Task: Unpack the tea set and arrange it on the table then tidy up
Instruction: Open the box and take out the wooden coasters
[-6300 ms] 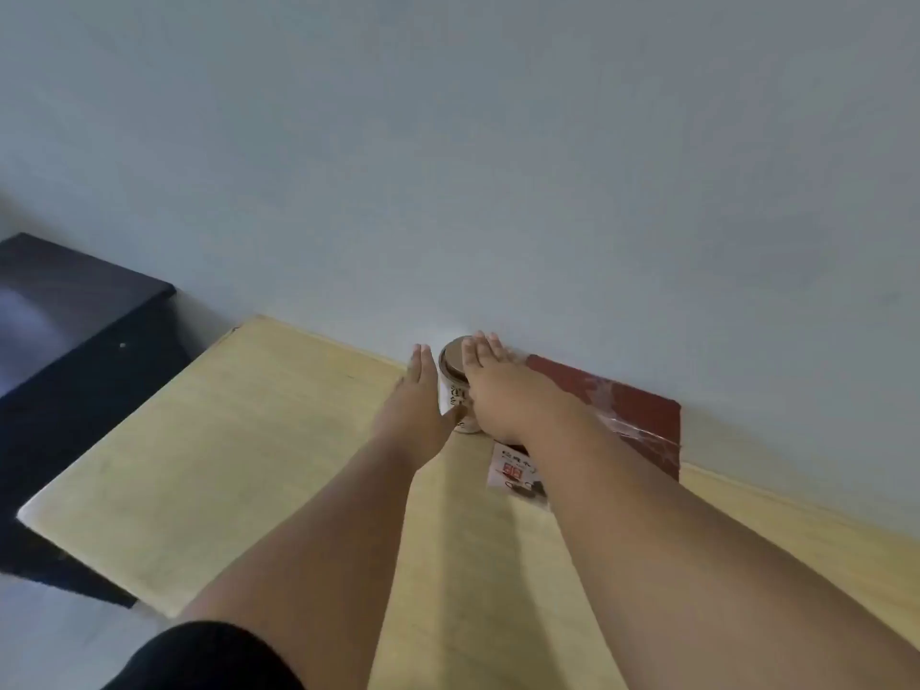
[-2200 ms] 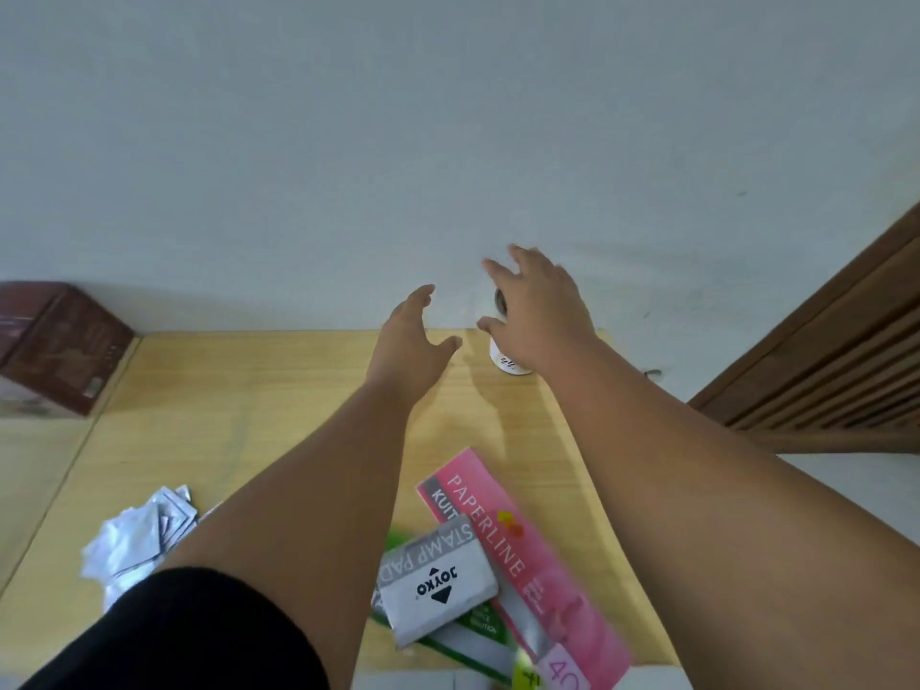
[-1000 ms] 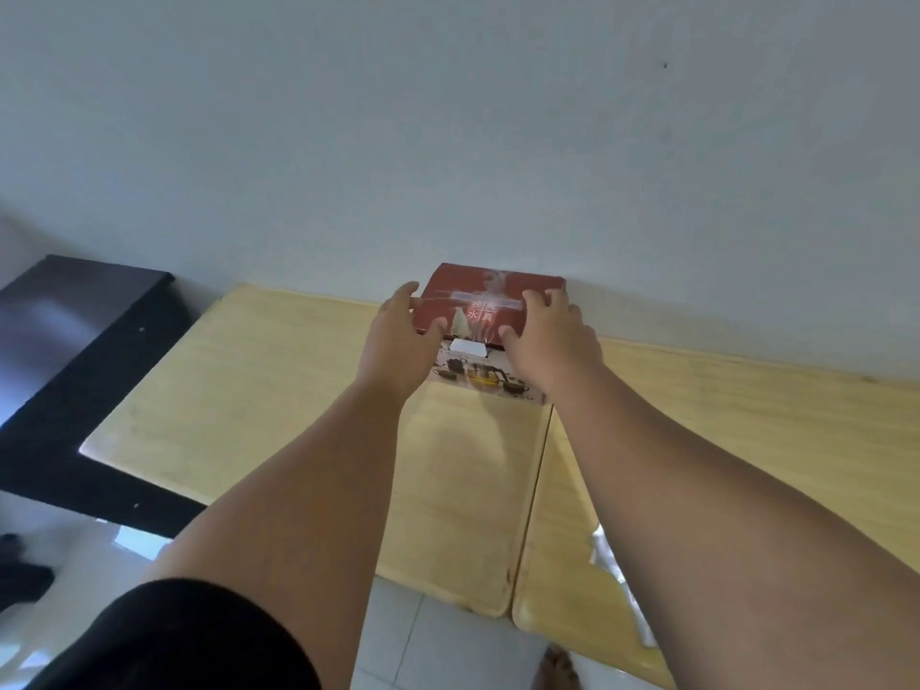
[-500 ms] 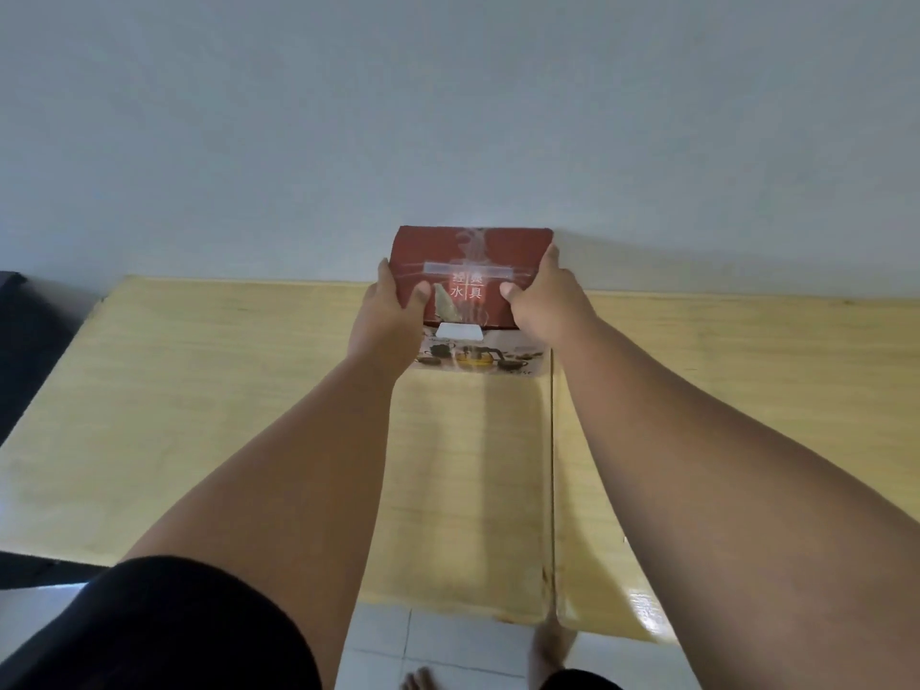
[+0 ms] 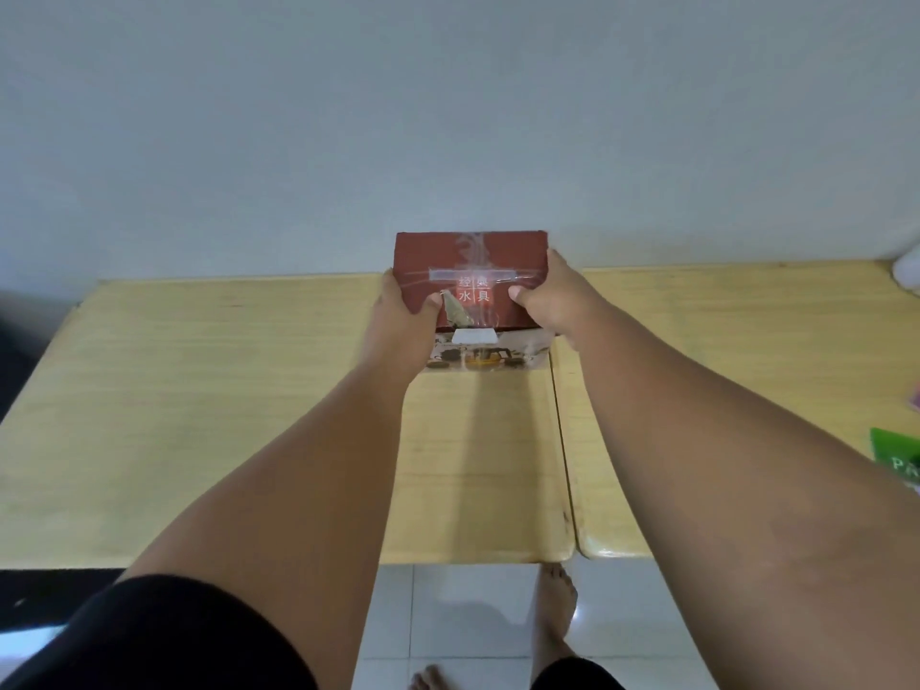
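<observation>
The red tea set box (image 5: 470, 263) with clear tape across its lid and a picture of tea ware on its front sits at the far edge of the wooden table (image 5: 209, 390), against the wall. My left hand (image 5: 401, 316) grips its left side with the thumb on the lid. Gripping the right side is my right hand (image 5: 552, 303), its thumb also on the lid. The box's lid is closed. No cups or pot are in view.
Two light wooden tables stand side by side, with a seam (image 5: 560, 440) running just right of the box. A green packet (image 5: 896, 458) lies at the right edge, and something white (image 5: 908, 273) stands in the far right corner. Below is a white tiled floor (image 5: 448, 615) with my bare feet.
Earlier my hands were at a cup by the wall on the right table. Both then closed on the red box, and the view has since centred on it with the grip unchanged.
</observation>
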